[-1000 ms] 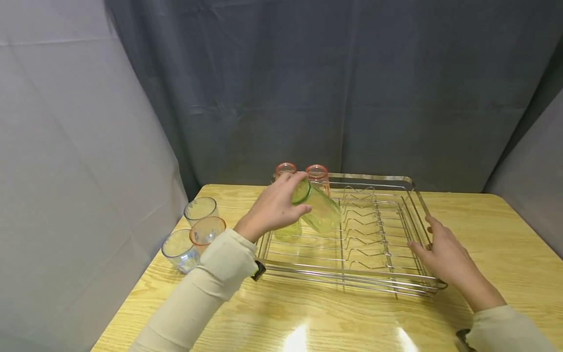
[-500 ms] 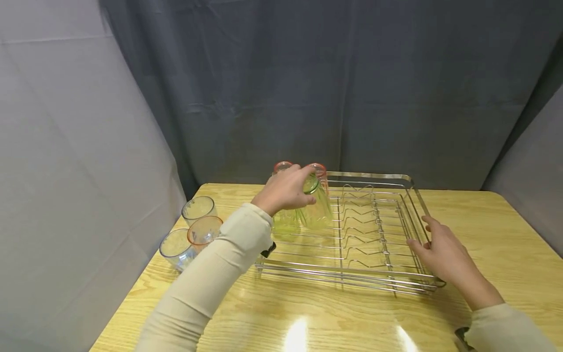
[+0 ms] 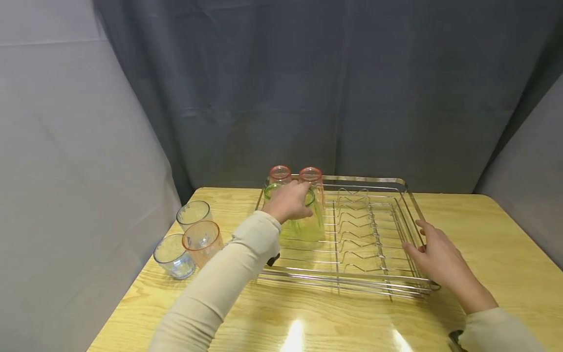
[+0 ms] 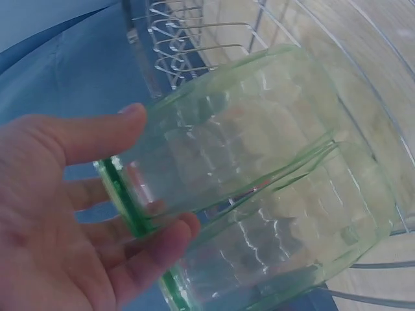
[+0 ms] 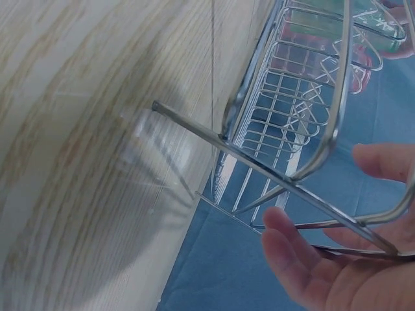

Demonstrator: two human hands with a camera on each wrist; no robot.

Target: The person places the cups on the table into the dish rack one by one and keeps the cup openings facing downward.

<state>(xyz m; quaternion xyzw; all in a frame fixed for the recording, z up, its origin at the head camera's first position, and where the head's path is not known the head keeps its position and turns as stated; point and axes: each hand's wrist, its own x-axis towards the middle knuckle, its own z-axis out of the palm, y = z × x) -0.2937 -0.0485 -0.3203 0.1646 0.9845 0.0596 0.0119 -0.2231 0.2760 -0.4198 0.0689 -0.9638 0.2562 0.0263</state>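
Observation:
My left hand [image 3: 288, 201] holds a green ribbed drinking glass [image 3: 312, 225] by its base, thumb on one side and fingers on the other. That glass stands upside down on the wire dish rack [image 3: 303, 272]. Right beside it is a second green glass [image 4: 292, 233], its base partly covered by my hand in the head view. Two upturned glasses with reddish bases, one at the left [image 3: 280, 172] and one at the right [image 3: 310, 174], stand behind them. My right hand [image 3: 442, 256] grips the rack's right end, its fingers around the metal rail [image 5: 324, 204].
Left of the rack, three short tumblers stand mouth up on the wooden table [image 3: 246, 322]: a blue-rimmed one [image 3: 176, 256], an orange one [image 3: 204, 244] and a clear greyish one [image 3: 194, 213]. A dark curtain [image 3: 264, 98] hangs behind. Wavy plate dividers fill the rack's right half.
The green glass in my left hand has gone from tilted above the rack to upside down and upright on it, beside the other green glass. My right hand stays on the rack.

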